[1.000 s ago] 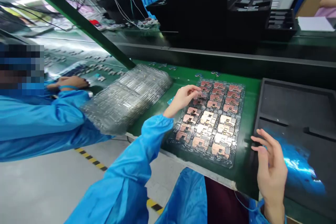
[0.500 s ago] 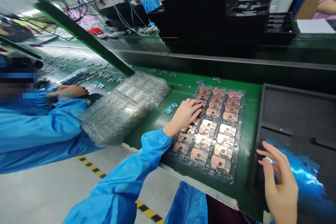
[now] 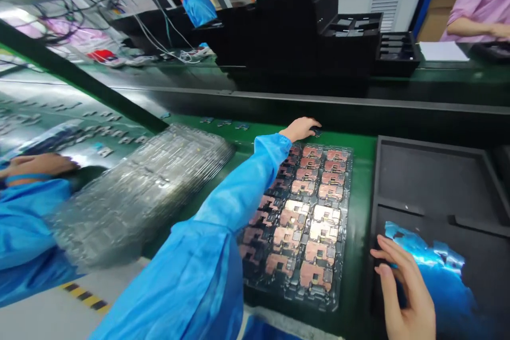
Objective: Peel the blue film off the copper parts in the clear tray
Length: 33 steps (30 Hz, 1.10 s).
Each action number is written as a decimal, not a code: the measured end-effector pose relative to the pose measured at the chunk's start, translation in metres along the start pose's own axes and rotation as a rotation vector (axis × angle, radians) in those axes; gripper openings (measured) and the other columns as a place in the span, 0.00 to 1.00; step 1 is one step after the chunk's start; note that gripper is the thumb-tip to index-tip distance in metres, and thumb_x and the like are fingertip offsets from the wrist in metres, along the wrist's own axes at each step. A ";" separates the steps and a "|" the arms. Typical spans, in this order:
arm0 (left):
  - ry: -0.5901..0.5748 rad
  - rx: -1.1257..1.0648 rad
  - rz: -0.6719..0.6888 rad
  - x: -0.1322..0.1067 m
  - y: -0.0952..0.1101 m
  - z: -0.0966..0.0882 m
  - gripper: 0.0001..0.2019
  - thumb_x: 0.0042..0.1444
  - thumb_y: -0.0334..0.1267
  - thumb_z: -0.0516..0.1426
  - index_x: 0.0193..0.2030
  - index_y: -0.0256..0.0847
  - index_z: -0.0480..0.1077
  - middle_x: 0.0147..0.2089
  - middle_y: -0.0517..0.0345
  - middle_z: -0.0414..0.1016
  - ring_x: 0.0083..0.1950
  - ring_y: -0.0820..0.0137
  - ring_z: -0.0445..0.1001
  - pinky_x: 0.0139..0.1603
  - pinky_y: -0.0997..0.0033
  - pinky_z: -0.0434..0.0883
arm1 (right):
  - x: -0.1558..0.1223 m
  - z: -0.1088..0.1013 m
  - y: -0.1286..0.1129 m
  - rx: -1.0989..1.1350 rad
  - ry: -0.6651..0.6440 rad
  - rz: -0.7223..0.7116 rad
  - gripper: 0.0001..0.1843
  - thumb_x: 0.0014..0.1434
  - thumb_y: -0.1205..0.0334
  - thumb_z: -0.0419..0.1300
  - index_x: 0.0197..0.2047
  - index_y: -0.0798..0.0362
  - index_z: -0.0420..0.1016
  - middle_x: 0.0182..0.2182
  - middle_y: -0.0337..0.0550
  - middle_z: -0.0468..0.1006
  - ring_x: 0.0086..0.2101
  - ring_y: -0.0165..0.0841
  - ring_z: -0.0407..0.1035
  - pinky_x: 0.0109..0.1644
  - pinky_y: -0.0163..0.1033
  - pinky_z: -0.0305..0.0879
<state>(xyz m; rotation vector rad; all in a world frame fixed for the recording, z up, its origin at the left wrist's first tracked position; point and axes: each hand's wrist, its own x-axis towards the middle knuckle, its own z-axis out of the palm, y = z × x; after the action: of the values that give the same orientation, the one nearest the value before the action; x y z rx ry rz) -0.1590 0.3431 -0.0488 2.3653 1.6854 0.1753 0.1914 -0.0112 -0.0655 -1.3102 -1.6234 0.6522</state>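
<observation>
My left hand reaches over the far edge of a clear plastic tray, its fingers curled down on a small dark circuit board on the green bench. The fingers partly cover that board. Copper-coloured circuit boards fill rows of pockets in the tray; my left sleeve hides some of the left column. At the right, my right hand is open, thumb and fingers apart with nothing between them. It hovers by the left side of a black tray, near a crinkled shiny blue patch.
A stack of clear plastic trays stands to the left, beside a co-worker's hand. Several small boards lie along the back. A raised ledge runs behind, bearing black boxes. A green post slants at left.
My left hand has moved from the boards in the clear tray to a small board beyond its far edge. My right hand stays open by the black tray. The view has shifted.
</observation>
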 end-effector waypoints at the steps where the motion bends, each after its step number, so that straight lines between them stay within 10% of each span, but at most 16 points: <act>1: -0.007 -0.016 0.004 0.005 -0.002 0.001 0.22 0.58 0.27 0.66 0.60 0.39 0.81 0.63 0.45 0.82 0.64 0.53 0.77 0.68 0.58 0.69 | 0.000 0.001 0.000 -0.004 0.005 -0.011 0.18 0.73 0.65 0.61 0.63 0.48 0.81 0.59 0.54 0.83 0.49 0.42 0.85 0.42 0.39 0.86; 8: 0.125 -0.149 -0.031 -0.013 0.023 -0.022 0.05 0.58 0.30 0.66 0.41 0.37 0.83 0.44 0.47 0.83 0.47 0.59 0.79 0.55 0.60 0.73 | 0.006 0.002 -0.012 -0.021 0.047 -0.055 0.17 0.74 0.67 0.59 0.62 0.48 0.79 0.57 0.52 0.83 0.46 0.36 0.85 0.43 0.35 0.85; 12: 0.252 -0.360 -0.040 -0.084 0.098 -0.034 0.10 0.69 0.39 0.59 0.51 0.37 0.79 0.49 0.48 0.83 0.46 0.63 0.81 0.50 0.64 0.77 | 0.019 0.000 -0.036 0.039 0.113 0.019 0.16 0.75 0.65 0.59 0.62 0.47 0.80 0.56 0.50 0.83 0.48 0.35 0.83 0.46 0.36 0.85; 20: -0.107 -1.266 -0.122 -0.242 0.246 -0.013 0.08 0.61 0.42 0.68 0.41 0.41 0.80 0.37 0.56 0.83 0.39 0.67 0.82 0.41 0.70 0.79 | 0.040 0.008 -0.068 0.349 0.146 0.207 0.09 0.70 0.59 0.67 0.52 0.47 0.85 0.45 0.43 0.85 0.37 0.31 0.82 0.38 0.33 0.82; 33: 0.236 -1.507 -0.324 -0.294 0.283 0.035 0.14 0.58 0.39 0.72 0.51 0.42 0.86 0.42 0.54 0.83 0.35 0.68 0.82 0.38 0.69 0.85 | 0.024 0.014 -0.063 0.397 0.216 0.322 0.13 0.70 0.52 0.66 0.42 0.50 0.88 0.28 0.38 0.83 0.25 0.30 0.76 0.30 0.34 0.76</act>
<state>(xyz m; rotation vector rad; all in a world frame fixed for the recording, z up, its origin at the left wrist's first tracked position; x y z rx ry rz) 0.0106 -0.0260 -0.0001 0.9475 1.1660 1.1754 0.1498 -0.0047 -0.0111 -1.2999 -1.0516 0.9378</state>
